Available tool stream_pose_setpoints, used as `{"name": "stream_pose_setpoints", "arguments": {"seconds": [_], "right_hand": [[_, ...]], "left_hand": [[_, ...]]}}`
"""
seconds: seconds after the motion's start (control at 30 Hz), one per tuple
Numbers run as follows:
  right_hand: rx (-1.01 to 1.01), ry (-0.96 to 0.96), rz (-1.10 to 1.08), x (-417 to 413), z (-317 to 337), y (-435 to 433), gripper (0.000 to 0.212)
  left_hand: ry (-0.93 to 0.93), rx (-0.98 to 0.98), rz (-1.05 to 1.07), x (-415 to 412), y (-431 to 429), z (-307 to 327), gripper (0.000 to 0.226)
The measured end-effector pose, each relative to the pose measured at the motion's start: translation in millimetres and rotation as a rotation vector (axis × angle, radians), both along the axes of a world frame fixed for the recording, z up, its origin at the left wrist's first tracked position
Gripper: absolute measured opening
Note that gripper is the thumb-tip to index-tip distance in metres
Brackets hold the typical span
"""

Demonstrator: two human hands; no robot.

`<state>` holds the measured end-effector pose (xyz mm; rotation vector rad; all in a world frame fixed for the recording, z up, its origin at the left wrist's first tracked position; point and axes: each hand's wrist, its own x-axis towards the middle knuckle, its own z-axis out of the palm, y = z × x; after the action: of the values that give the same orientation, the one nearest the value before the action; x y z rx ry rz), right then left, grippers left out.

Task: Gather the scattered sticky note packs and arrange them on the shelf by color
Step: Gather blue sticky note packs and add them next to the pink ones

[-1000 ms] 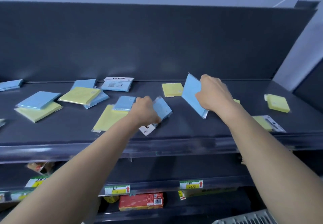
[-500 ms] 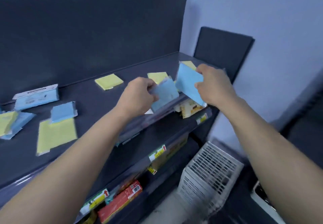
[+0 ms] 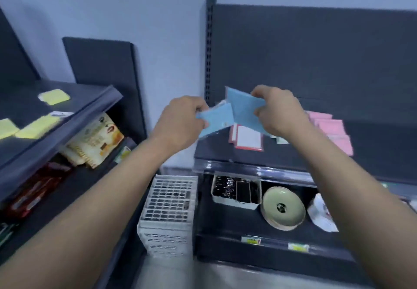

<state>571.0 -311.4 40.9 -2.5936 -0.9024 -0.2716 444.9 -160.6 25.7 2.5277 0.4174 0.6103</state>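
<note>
Over the right shelf (image 3: pixel 372 153), where pink packs (image 3: pixel 331 128) already lie grouped, the left hand (image 3: pixel 178 121) and right hand (image 3: pixel 279 110) each pinch blue packs (image 3: pixel 243 110) between their fingers, while yellow packs (image 3: pixel 54 96) lie scattered on the left shelf (image 3: pixel 90 99).

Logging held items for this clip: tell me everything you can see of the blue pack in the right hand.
The blue pack is a thin, flat, light-blue square, seemingly paper in clear wrap; blur hides any print. The right hand pinches its right edge, holding it tilted in the air above the dark shelf with pink packs. Its lower left edge overlaps in view a second blue pack held by the left hand; contact cannot be told.
</note>
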Motion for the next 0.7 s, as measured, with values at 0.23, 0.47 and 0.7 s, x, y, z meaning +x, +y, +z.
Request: {"name": "stream_pose_setpoints", "arguments": {"seconds": [0.23, 0.47, 0.7], "right_hand": [[-0.022, 0.011, -0.197, 98.6, -8.9, -168.0, 0.044], [-0.026, 0.017, -0.353, 184.1, -19.7, -292.5, 0.041], [0.007, 0.026, -0.436, 243.1, -37.4, -345.4, 0.033]], "left_hand": [[0.027, 0.003, -0.221, 121.7, -147.9, -7.9, 0.009], [0.078, 0.036, -0.333, 222.3, -265.2, -13.4, 0.007], [0.17, 0.024, -0.364, 291.0, -303.6, -31.7, 0.006]]}}
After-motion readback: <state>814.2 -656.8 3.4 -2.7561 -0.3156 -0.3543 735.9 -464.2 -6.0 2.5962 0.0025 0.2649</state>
